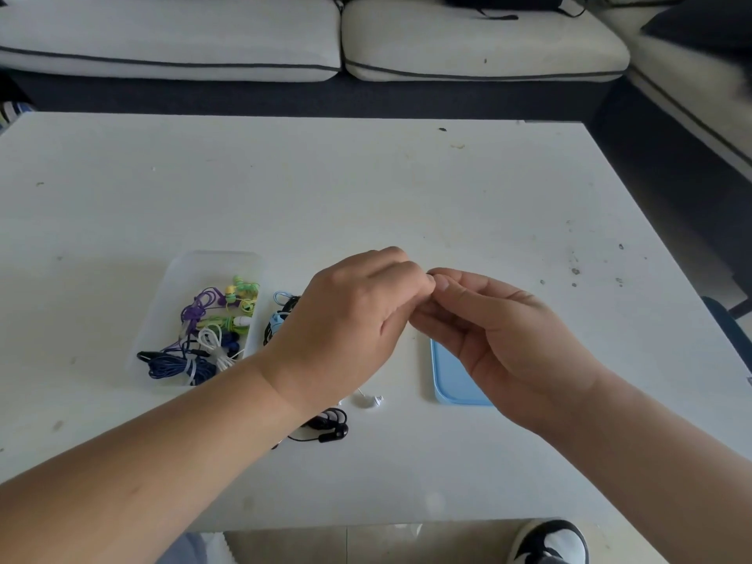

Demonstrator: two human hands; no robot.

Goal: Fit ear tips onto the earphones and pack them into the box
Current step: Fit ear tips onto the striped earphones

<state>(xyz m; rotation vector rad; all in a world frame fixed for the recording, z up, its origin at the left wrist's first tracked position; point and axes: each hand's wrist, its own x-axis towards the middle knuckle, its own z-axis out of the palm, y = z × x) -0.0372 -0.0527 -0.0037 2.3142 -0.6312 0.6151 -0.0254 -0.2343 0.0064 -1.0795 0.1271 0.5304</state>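
Observation:
My left hand (358,315) and my right hand (500,331) meet fingertip to fingertip above the middle of the table. Both pinch a small piece that their fingers hide. A translucent box (162,295) at the left holds several coiled earphones (211,331) in purple, green, white and dark blue. More blue and black earphones (278,319) lie just right of the box, partly behind my left hand. A white earbud (372,400) and a black earphone pair (331,427) lie on the table under my left wrist. A light blue lid (447,380) lies flat beneath my right hand.
The white table (366,189) carries a few dark specks at its far and right sides. A pale sofa (325,38) runs along the far edge. My shoe (549,541) shows below the table's near edge.

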